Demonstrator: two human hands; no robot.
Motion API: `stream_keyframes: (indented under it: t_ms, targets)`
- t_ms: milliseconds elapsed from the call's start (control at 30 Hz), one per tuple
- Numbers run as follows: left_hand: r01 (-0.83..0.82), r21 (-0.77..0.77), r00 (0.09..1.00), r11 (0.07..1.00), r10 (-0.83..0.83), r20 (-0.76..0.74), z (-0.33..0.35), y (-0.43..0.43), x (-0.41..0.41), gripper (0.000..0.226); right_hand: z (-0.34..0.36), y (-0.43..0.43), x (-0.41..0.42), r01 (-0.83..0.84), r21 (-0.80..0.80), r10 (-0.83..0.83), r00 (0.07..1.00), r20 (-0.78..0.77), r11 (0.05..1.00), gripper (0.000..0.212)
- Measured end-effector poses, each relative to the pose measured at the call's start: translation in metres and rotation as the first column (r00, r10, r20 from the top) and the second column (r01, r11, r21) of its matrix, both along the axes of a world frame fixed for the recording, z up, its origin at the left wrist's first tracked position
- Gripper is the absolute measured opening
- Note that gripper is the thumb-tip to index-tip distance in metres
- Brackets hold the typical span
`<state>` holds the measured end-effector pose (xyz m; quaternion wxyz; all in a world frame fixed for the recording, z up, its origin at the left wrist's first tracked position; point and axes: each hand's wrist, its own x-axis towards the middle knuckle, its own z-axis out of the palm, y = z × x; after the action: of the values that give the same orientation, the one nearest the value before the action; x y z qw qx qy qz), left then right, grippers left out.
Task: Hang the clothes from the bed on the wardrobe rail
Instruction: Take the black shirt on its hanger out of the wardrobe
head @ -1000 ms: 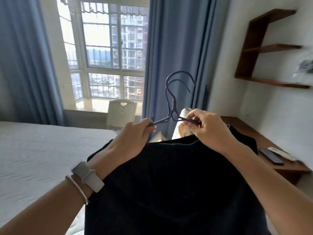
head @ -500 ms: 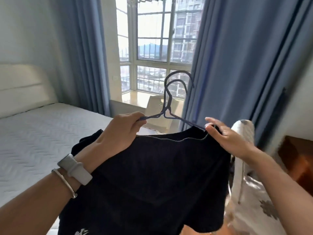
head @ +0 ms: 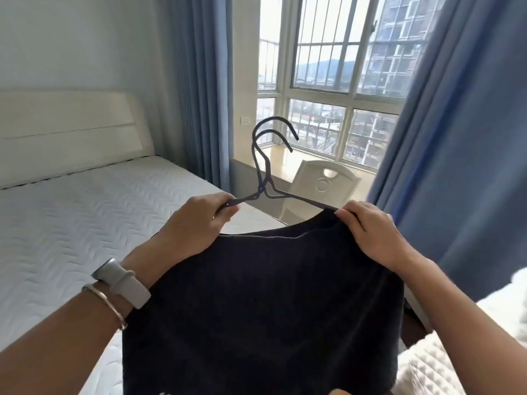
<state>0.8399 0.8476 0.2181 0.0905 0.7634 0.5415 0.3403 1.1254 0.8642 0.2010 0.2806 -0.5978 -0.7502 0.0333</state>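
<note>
— Top (head: 265, 303) first: where is it?

— Up in the air between the two hands, hanging down below both wrists. Its neckline runs from the left hand (head: 194, 223) across to the right hand (head: 370, 232). The wire hanger (head: 263, 191) rises above and between them. Two hooks show there, so it is probably two hangers held as one.

— And the hands themselves?

— The left hand has thumb and fingers closed on the hanger's wire arm, just where it enters the cloth. The right hand pinches the shoulder edge of the top over the other wire arm.

— How will it handle?

— Soft, limp and light, I'd judge; it drapes with no stiffness at all. Dark knit on thin wire may slide, so both shoulders want seating squarely. After that I'd carry it by the twisted neck under the hooks, not by the cloth.

— Anything around?

— Beyond the left hand lies the bed (head: 71, 218), a bare quilted mattress. Past the hooks stands a pale chair (head: 322, 181) under the window (head: 319, 81). Behind the right hand hangs a blue curtain (head: 456, 138), and white bedding (head: 427, 366) sits below that forearm. The wardrobe rail is nowhere in view.
</note>
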Motion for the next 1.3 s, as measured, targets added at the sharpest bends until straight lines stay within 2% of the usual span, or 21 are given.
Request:
stream_keyframes:
  t_ms: [100, 167, 233, 267, 300, 367, 433, 533, 600, 700, 800, 967, 1067, 1200, 1300]
  targets:
    - [-0.019, -0.105, 1.0, 0.994, 0.02, 0.012, -0.016, 0.057, -0.011, 0.014, -0.005, 0.071, -0.002, -0.017, 0.041, 0.014, 0.999, 0.05, 0.999, 0.033]
    - [-0.051, -0.307, 0.999, 0.95, 0.054, 0.003, -0.03, 0.097, -0.028, 0.019, -0.004, 0.12, 0.001, -0.041, 0.042, 0.039, 0.998, 0.056, 0.998, 0.033]
    - [-0.025, -0.544, 0.991, 0.839, 0.091, 0.096, -0.041, 0.129, -0.042, 0.048, -0.001, 0.169, 0.005, -0.089, 0.021, 0.087, 0.994, 0.071, 0.996, 0.033]
    - [-0.003, -0.612, 0.981, 0.791, 0.121, 0.153, -0.047, 0.145, -0.046, 0.063, 0.001, 0.191, 0.007, -0.119, 0.015, 0.118, 0.989, 0.084, 0.993, 0.033]
    - [0.013, -0.653, 0.973, 0.757, 0.14, 0.181, -0.052, 0.16, -0.049, 0.067, 0.002, 0.213, 0.007, -0.151, 0.018, 0.149, 0.984, 0.096, 0.988, 0.034]
    - [0.008, -0.692, 0.973, 0.722, 0.153, 0.171, -0.06, 0.188, -0.05, 0.051, 0.002, 0.256, 0.005, -0.195, 0.007, 0.193, 0.974, 0.119, 0.981, 0.035]
    - [-0.095, -0.65, 0.975, 0.754, 0.203, 0.093, -0.067, 0.219, -0.05, 0.034, -0.002, 0.3, 0.0, -0.202, -0.038, 0.205, 0.969, 0.135, 0.979, 0.036]
    - [-0.266, -0.484, 0.943, 0.834, 0.329, 0.049, -0.073, 0.269, -0.053, 0.019, -0.009, 0.369, -0.013, -0.23, -0.028, 0.232, 0.968, 0.098, 0.973, 0.035]
    - [-0.375, -0.358, 0.912, 0.855, 0.41, 0.023, -0.072, 0.305, -0.056, 0.02, -0.012, 0.416, -0.025, -0.23, -0.013, 0.23, 0.97, 0.076, 0.973, 0.035]
    - [-0.525, -0.191, 0.849, 0.83, 0.526, -0.049, -0.07, 0.364, -0.064, 0.023, -0.022, 0.491, -0.048, -0.233, -0.031, 0.235, 0.97, 0.065, 0.972, 0.035]
    - [-0.629, -0.151, 0.777, 0.763, 0.625, -0.079, -0.081, 0.429, -0.076, 0.019, -0.046, 0.574, -0.077, -0.262, -0.061, 0.265, 0.963, 0.049, 0.963, 0.036]
    - [-0.772, -0.285, 0.627, 0.568, 0.756, -0.19, -0.151, 0.53, -0.103, 0.023, -0.13, 0.696, -0.132, -0.327, -0.18, 0.358, 0.915, 0.185, 0.928, 0.038]
    - [-0.825, -0.339, 0.533, 0.451, 0.82, -0.207, -0.208, 0.576, -0.125, 0.018, -0.189, 0.753, -0.17, -0.351, -0.253, 0.4, 0.9, 0.176, 0.902, 0.038]
    - [-0.929, -0.233, 0.365, 0.289, 0.817, -0.445, -0.281, 0.624, -0.156, 0.022, -0.259, 0.809, -0.222, -0.351, -0.293, 0.43, 0.861, 0.271, 0.889, 0.042]
    - [-0.951, -0.199, 0.304, 0.236, 0.833, -0.462, -0.322, 0.655, -0.178, 0.024, -0.307, 0.837, -0.256, -0.318, -0.285, 0.399, 0.868, 0.297, 0.904, 0.042]
